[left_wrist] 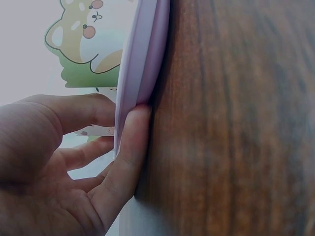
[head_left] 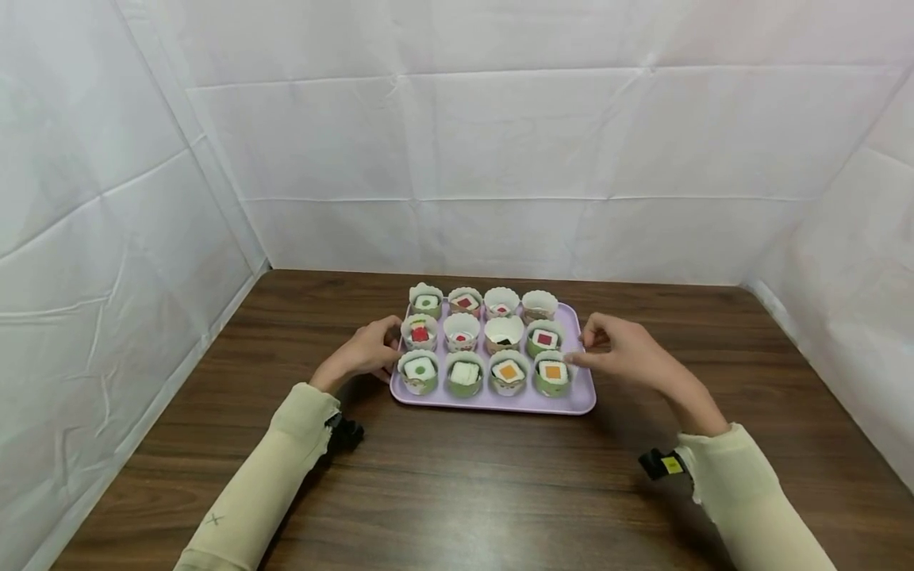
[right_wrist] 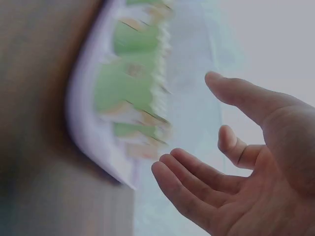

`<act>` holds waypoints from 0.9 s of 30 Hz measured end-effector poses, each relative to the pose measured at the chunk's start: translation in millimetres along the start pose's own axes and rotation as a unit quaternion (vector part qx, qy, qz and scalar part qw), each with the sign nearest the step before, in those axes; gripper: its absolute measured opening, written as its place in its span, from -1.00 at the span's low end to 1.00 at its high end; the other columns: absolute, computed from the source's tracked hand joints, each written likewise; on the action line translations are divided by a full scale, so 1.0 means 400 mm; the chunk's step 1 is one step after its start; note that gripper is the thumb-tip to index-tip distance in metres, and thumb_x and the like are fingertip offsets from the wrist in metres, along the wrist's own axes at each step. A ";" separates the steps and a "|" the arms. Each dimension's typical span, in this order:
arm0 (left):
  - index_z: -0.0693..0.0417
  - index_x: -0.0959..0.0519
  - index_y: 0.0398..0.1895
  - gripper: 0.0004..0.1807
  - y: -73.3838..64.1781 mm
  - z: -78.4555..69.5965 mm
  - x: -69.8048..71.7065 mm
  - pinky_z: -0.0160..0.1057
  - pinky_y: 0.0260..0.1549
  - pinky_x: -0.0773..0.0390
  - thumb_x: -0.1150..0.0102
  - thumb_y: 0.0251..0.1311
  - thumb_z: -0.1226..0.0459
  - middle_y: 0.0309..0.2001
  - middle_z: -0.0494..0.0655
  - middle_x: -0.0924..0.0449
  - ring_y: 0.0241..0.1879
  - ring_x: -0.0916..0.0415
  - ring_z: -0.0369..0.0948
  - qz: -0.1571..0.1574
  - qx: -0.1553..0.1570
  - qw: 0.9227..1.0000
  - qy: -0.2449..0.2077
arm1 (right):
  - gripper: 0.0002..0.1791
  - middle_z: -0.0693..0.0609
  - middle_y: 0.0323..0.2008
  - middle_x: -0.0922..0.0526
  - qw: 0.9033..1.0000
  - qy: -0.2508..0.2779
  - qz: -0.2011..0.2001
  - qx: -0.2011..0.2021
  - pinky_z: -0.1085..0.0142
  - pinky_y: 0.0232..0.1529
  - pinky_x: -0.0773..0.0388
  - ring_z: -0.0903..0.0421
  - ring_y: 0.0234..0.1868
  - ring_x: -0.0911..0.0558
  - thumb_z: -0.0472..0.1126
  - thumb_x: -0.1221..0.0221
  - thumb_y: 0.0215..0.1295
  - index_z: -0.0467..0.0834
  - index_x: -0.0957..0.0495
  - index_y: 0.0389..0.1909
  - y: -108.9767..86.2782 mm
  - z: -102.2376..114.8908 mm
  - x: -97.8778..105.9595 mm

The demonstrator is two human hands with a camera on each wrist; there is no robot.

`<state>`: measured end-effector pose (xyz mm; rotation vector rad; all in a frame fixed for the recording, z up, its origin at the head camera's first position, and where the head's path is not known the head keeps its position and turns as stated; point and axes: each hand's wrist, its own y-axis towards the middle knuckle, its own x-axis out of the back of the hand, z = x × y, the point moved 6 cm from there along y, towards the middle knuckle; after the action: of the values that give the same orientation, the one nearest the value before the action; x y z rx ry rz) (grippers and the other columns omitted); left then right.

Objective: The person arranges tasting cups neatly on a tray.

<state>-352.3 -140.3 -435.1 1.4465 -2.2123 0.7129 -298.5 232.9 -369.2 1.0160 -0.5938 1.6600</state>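
A lilac tray (head_left: 493,403) lies on the wooden table, bearing rows of paper baking cups, several with small white pieces inside. At its left side my left hand (head_left: 366,349) pinches the rim; in the left wrist view, the hand (left_wrist: 74,162) has fingers on both faces of the tray edge (left_wrist: 140,64). A cup with a cartoon animal (left_wrist: 93,39) stands just beyond. My right hand (head_left: 631,353) hovers by the tray's right side. Its fingers (right_wrist: 189,191) are spread and apart from the blurred tray and green cups (right_wrist: 130,83) in the right wrist view.
The dark wooden table (head_left: 428,492) extends around the tray. White cloth walls (head_left: 500,143) enclose it at the back and both sides. A black device (head_left: 346,432) sits at the left wrist, and another (head_left: 658,464) at the right.
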 end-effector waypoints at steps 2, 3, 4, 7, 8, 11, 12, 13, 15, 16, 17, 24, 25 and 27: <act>0.21 -0.38 0.28 -0.55 0.001 -0.002 -0.001 -0.15 -0.48 -0.79 -0.15 0.34 0.42 -0.23 0.12 -0.46 -0.45 -0.58 -0.12 0.003 -0.002 1.000 -0.001 | -0.61 -0.09 -0.21 -0.67 1.000 -0.001 -0.013 -0.005 0.26 -0.20 -0.53 0.03 -0.17 -0.61 0.03 -0.39 0.32 -0.15 -0.45 -0.29 0.005 -0.005 0.029; 0.21 -0.38 0.28 -0.55 0.001 -0.003 -0.002 -0.15 -0.47 -0.79 -0.15 0.34 0.42 -0.23 0.12 -0.46 -0.44 -0.58 -0.12 0.004 -0.002 1.000 -0.002 | -0.63 -0.10 -0.18 -0.68 1.000 -0.002 -0.021 -0.010 0.26 -0.19 -0.54 0.02 -0.15 -0.62 0.03 -0.36 0.35 -0.15 -0.46 -0.27 0.008 -0.008 0.043; 0.22 -0.38 0.29 -0.54 0.001 -0.003 -0.002 -0.15 -0.47 -0.79 -0.15 0.34 0.43 -0.23 0.12 -0.46 -0.44 -0.58 -0.12 0.004 -0.002 1.000 -0.002 | -0.64 -0.12 -0.15 -0.69 0.999 -0.001 -0.028 -0.014 0.25 -0.17 -0.55 0.01 -0.12 -0.64 0.04 -0.34 0.38 -0.15 -0.46 -0.26 0.011 -0.010 0.055; 0.23 -0.37 0.29 -0.54 0.000 -0.002 -0.001 -0.14 -0.48 -0.79 -0.15 0.34 0.44 -0.22 0.12 -0.46 -0.45 -0.58 -0.12 0.002 0.000 1.000 -0.001 | -0.62 -0.15 -0.10 -0.68 0.999 0.006 -0.041 -0.033 0.20 -0.11 -0.56 -0.06 -0.06 -0.65 0.09 -0.29 0.41 -0.15 -0.47 -0.20 0.022 -0.017 0.078; 0.23 -0.37 0.29 -0.53 -0.001 -0.002 -0.001 -0.14 -0.48 -0.79 -0.15 0.34 0.44 -0.22 0.13 -0.46 -0.45 -0.58 -0.11 0.000 0.000 1.000 -0.002 | -0.62 -0.14 -0.08 -0.68 0.998 0.005 -0.046 -0.036 0.18 -0.08 -0.56 -0.07 -0.01 -0.65 0.10 -0.28 0.41 -0.14 -0.47 -0.19 0.026 -0.018 0.082; 0.23 -0.37 0.29 -0.53 -0.003 -0.001 -0.002 -0.14 -0.48 -0.79 -0.15 0.34 0.43 -0.22 0.12 -0.46 -0.45 -0.58 -0.11 0.000 0.000 1.000 -0.005 | -0.68 -0.14 -0.12 -0.68 0.999 0.001 -0.039 -0.032 0.14 -0.07 -0.59 -0.08 -0.01 -0.66 0.03 -0.28 0.42 -0.15 -0.50 -0.17 0.034 -0.023 0.078; 0.23 -0.37 0.29 -0.53 -0.003 -0.001 -0.003 -0.14 -0.47 -0.79 -0.15 0.34 0.43 -0.22 0.12 -0.46 -0.45 -0.59 -0.11 0.002 0.001 1.000 -0.006 | -0.72 -0.13 -0.12 -0.69 0.999 -0.002 -0.030 -0.027 0.14 -0.07 -0.60 -0.07 -0.02 -0.67 -0.02 -0.28 0.43 -0.16 -0.51 -0.16 0.036 -0.027 0.072; 0.23 -0.37 0.29 -0.54 -0.004 -0.001 -0.004 -0.14 -0.47 -0.79 -0.16 0.34 0.43 -0.22 0.12 -0.46 -0.44 -0.59 -0.11 0.002 0.003 1.000 -0.008 | -0.75 -0.14 -0.13 -0.70 1.000 -0.006 -0.021 -0.022 0.14 -0.08 -0.62 -0.06 -0.03 -0.67 -0.07 -0.28 0.43 -0.17 -0.52 -0.15 0.037 -0.029 0.065; 0.21 -0.38 0.29 -0.54 -0.003 0.000 -0.006 -0.15 -0.47 -0.79 -0.16 0.34 0.42 -0.22 0.11 -0.46 -0.44 -0.58 -0.12 0.004 0.006 1.000 -0.007 | -0.80 -0.14 -0.13 -0.72 1.000 -0.013 -0.001 -0.012 0.13 -0.09 -0.66 -0.05 -0.06 -0.69 -0.14 -0.27 0.43 -0.18 -0.54 -0.14 0.038 -0.036 0.052; 0.22 -0.37 0.29 -0.54 -0.003 -0.001 -0.006 -0.14 -0.47 -0.79 -0.16 0.34 0.42 -0.22 0.12 -0.46 -0.45 -0.58 -0.12 0.004 0.006 1.000 -0.007 | -0.81 -0.15 -0.12 -0.72 1.000 -0.015 0.006 -0.008 0.11 -0.09 -0.68 -0.06 -0.06 -0.69 -0.16 -0.26 0.43 -0.20 -0.55 -0.12 0.038 -0.039 0.048; 0.21 -0.38 0.29 -0.54 -0.002 -0.001 -0.005 -0.15 -0.47 -0.79 -0.15 0.34 0.43 -0.22 0.12 -0.46 -0.45 -0.58 -0.12 0.002 0.006 1.000 -0.006 | -0.81 -0.15 -0.12 -0.72 1.000 -0.016 0.009 -0.009 0.09 -0.09 -0.69 -0.06 -0.05 -0.69 -0.16 -0.25 0.43 -0.20 -0.55 -0.11 0.039 -0.042 0.046; 0.21 -0.37 0.30 -0.53 -0.001 -0.002 -0.002 -0.16 -0.48 -0.79 -0.15 0.34 0.43 -0.21 0.12 -0.46 -0.46 -0.57 -0.13 0.000 0.007 1.000 -0.008 | -0.72 -0.22 -0.04 -0.71 1.000 -0.014 0.006 -0.013 -0.07 0.00 -0.70 -0.15 0.02 -0.69 -0.13 -0.24 0.44 -0.24 -0.55 -0.01 0.039 -0.053 0.050; 0.21 -0.36 0.30 -0.53 -0.002 -0.002 -0.003 -0.15 -0.48 -0.79 -0.15 0.34 0.43 -0.21 0.12 -0.46 -0.46 -0.57 -0.13 0.001 0.006 1.000 -0.008 | -0.71 -0.22 -0.03 -0.70 1.000 -0.014 0.007 -0.014 -0.07 0.01 -0.70 -0.16 0.03 -0.69 -0.12 -0.24 0.45 -0.25 -0.55 0.00 0.038 -0.054 0.050; 0.21 -0.36 0.31 -0.53 -0.002 -0.002 -0.003 -0.15 -0.47 -0.79 -0.15 0.35 0.43 -0.20 0.13 -0.47 -0.45 -0.58 -0.13 0.002 0.005 1.000 -0.006 | -0.69 -0.24 -0.01 -0.70 1.000 -0.013 0.009 -0.014 -0.09 0.03 -0.69 -0.17 0.05 -0.69 -0.12 -0.24 0.45 -0.26 -0.55 0.02 0.036 -0.054 0.049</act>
<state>-351.1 -139.3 -435.1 1.4548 -2.2250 0.7184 -320.9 255.5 -362.1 1.0167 -0.6432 1.6523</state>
